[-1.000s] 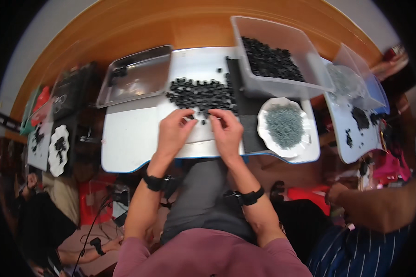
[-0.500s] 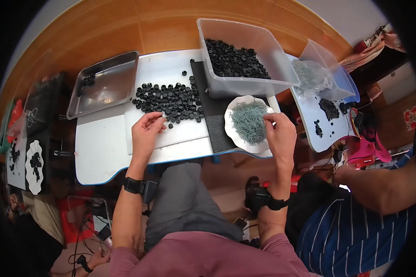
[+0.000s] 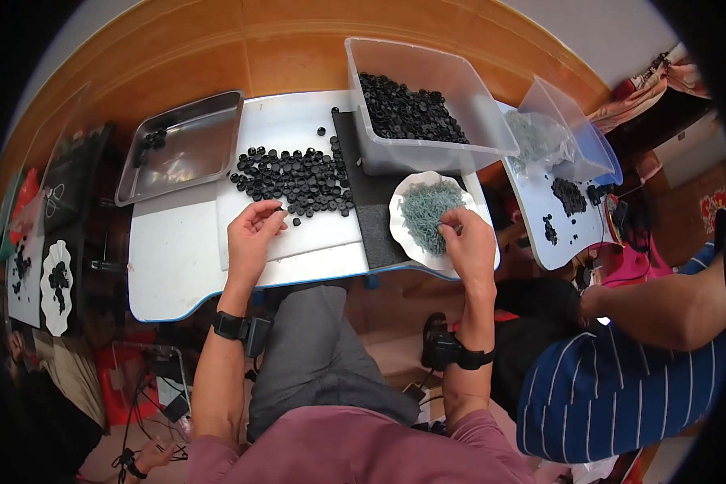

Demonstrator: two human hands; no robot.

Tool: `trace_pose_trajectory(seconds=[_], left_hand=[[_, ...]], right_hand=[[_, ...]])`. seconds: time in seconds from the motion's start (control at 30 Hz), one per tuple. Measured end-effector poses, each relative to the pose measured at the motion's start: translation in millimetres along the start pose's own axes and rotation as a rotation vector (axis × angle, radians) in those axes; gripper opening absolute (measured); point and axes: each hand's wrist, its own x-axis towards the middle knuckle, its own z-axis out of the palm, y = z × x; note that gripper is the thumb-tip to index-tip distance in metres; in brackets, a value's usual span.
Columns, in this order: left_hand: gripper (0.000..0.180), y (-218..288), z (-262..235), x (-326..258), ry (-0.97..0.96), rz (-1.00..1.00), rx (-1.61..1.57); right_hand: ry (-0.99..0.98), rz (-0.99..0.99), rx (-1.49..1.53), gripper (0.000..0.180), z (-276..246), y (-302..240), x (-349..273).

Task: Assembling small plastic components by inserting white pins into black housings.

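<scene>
Nearest, left hand [image 3: 250,242]: fingers pinched on one small black part [image 3: 281,211], over the white table [image 3: 169,258] near its front edge. Right hand [image 3: 468,246]: fingertips narrowed, dipping into grey-green pieces [image 3: 423,206] on the white scalloped plate [image 3: 403,234] at the front right corner; whether it holds one, cannot tell. Mid-table: loose heap of black parts [image 3: 294,173], beside a dark mat [image 3: 371,218]. Far left corner: metal tray [image 3: 181,145]. Far right edge: clear bin [image 3: 427,105] of black parts.
</scene>
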Motion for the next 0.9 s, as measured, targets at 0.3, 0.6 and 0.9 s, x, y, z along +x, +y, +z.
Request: trace_pose_trajectory(seconds=[0.3, 0.6, 0.9], left_hand=[[0.024, -1, -5, 0, -0.052, 0.024, -0.043], [0.026, 6, -4, 0, -0.159, -0.008, -0.111], [0.016, -5, 1, -4, 0.038, 0.036, 0.109]], right_hand=[[0.165, 0.039, 0.203, 0.016, -7, -3, 0], [0.146, 0.008, 0.64, 0.011, 10, -35, -7], [-0.184, -0.162, 0.735, 0.011, 122, -106, -17]])
